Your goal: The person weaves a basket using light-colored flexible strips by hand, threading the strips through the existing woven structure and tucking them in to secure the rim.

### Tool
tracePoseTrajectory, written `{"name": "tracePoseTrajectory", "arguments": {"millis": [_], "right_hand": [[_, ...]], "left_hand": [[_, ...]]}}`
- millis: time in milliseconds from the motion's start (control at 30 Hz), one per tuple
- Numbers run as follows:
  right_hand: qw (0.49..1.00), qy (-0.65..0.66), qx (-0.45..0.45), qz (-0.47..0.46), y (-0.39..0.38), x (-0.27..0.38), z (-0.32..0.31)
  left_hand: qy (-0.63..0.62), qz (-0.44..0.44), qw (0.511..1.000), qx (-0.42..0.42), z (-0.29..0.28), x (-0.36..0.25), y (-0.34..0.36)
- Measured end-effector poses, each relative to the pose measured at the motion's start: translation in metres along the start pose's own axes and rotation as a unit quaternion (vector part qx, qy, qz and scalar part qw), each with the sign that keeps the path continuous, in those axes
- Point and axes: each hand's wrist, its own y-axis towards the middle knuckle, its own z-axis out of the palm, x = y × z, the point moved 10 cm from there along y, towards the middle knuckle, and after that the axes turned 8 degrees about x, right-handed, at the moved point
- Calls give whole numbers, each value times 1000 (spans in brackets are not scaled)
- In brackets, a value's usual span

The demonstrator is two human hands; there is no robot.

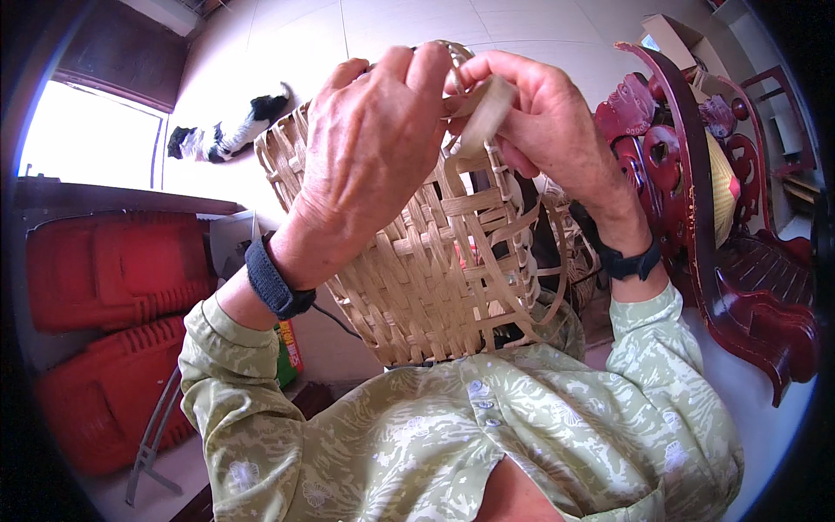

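A woven basket (409, 270) of flat, pale tan strips rests tilted against my front, with an open lattice and loose strip ends on its right side. Both my hands are at its far upper edge. My left hand (374, 130) is bent over the rim, its fingertips mostly hidden behind the knuckles and the weave. In my right hand (544, 109) a flat tan strip (487, 113) is pinched between thumb and fingers, folded into a loop next to the rim. Dark bands circle both wrists.
A black-and-white dog (228, 130) lies on the pale tiled floor at the far left. Two red moulded plastic pieces (122, 270) stand at the left. On the right is a carved dark-red wooden chair (696, 174), with a cardboard box (683, 43) behind it.
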Motion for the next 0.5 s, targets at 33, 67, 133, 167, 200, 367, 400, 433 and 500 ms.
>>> {"name": "tracePoseTrajectory", "arguments": {"millis": [33,67,133,167,200,367,400,433,500], "right_hand": [[1000,19,13,8,2,-5,1],[999,38,26,15,3,-9,3],[998,54,11,25,1,-9,3],[999,45,0,29,3,-10,3],[999,36,-11,33,6,-12,3],[1000,-9,6,18,23,-15,4],[1000,-6,-3,5,23,-13,5],[1000,-3,-13,-6,23,-11,6],[999,-8,-25,-38,21,-10,4]], "left_hand": [[-3,-13,1000,-5,-1,2,-1],[-7,-25,1000,-10,-1,5,-2],[-1,-26,1000,-6,0,5,-2],[8,-14,1000,3,0,3,0],[18,-2,1000,11,2,1,2],[-43,4,999,25,9,11,-2],[-28,24,999,18,6,7,-3],[-16,43,999,13,3,4,-3],[20,57,997,47,-2,-6,-2]]}}
